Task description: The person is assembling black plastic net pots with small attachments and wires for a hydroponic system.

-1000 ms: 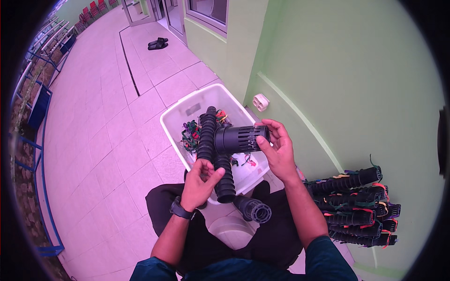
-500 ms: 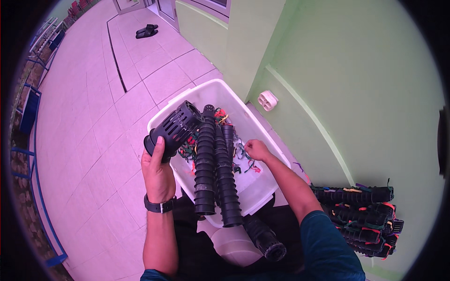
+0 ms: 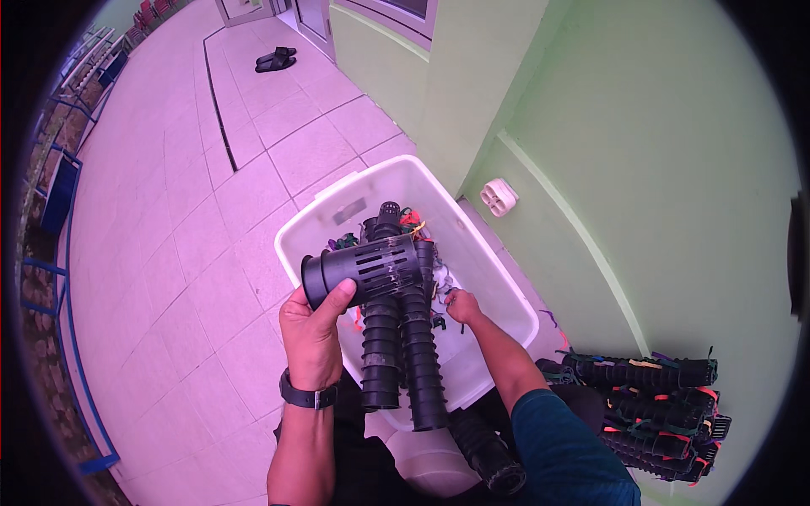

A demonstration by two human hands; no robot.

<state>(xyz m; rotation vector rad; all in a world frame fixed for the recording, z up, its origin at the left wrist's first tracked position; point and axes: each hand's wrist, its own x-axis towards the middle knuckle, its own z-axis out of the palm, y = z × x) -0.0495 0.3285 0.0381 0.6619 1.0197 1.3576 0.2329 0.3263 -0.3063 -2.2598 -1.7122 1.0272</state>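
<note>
My left hand [image 3: 314,336] is closed round the rimmed end of a black slotted net pot [image 3: 369,268], with the thumb on its near side. The pot lies nearly level above a white plastic tub [image 3: 291,232], its slotted end toward the right. Under it, long nested stacks of black pots [image 3: 381,354] slope over the tub's near edge. My right hand [image 3: 461,307] reaches into the tub with its fingers pinched together, beside thin strips [image 3: 442,282]. Whether a strip is between the fingertips I cannot make out. More coloured strips [image 3: 410,221] show near the stacks' far ends.
Another black pot stack [image 3: 487,454] lies by my lap. Several stacks with coloured strips [image 3: 654,405] are piled at the right, beside the green wall [image 3: 658,169]. A white socket box [image 3: 499,197] is on that wall. Black slippers [image 3: 276,59] lie on the far floor.
My left hand has swung the net pot from a slant to nearly level and brought it right, over the stacks. My right hand has shifted slightly lower in the view, still pinched.
</note>
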